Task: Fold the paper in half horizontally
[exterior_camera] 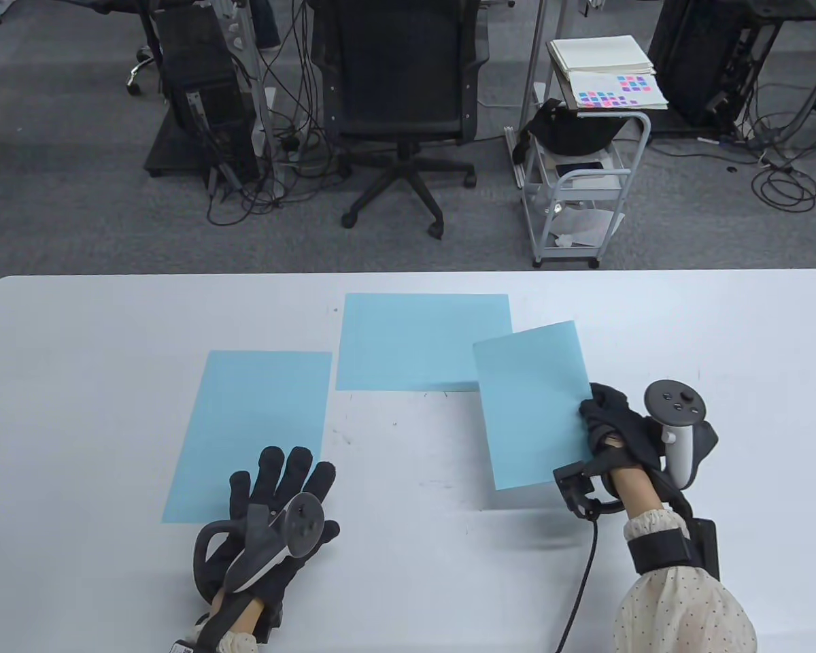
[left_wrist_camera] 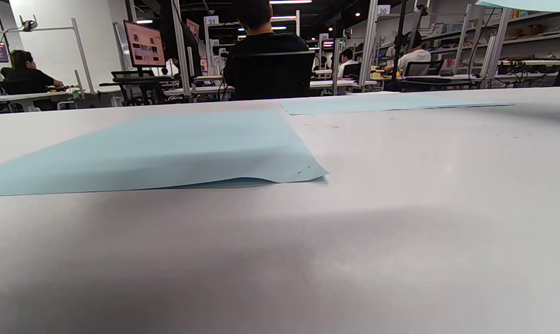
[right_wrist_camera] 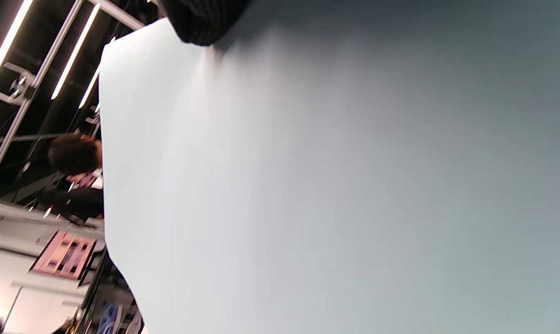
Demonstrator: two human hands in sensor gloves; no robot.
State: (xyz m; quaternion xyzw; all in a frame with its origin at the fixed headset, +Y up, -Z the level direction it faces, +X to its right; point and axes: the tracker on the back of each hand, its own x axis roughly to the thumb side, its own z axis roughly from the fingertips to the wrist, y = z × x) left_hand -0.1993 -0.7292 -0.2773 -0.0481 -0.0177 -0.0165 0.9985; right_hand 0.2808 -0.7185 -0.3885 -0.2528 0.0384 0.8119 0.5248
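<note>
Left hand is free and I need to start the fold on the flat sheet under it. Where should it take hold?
Judging by the wrist view, the near right corner of the left sheet: that near edge bows slightly off the table, leaving a gap for fingertips. Slide the left hand in low from the near side and pinch there.

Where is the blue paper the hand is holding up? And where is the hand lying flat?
held blue paper [exterior_camera: 534, 401], table view, middle of the lifted sheet.
right hand [exterior_camera: 615, 425], table view, glove gripping that sheet's right edge.
left hand [exterior_camera: 279, 507], table view, middle of the glove.
</note>
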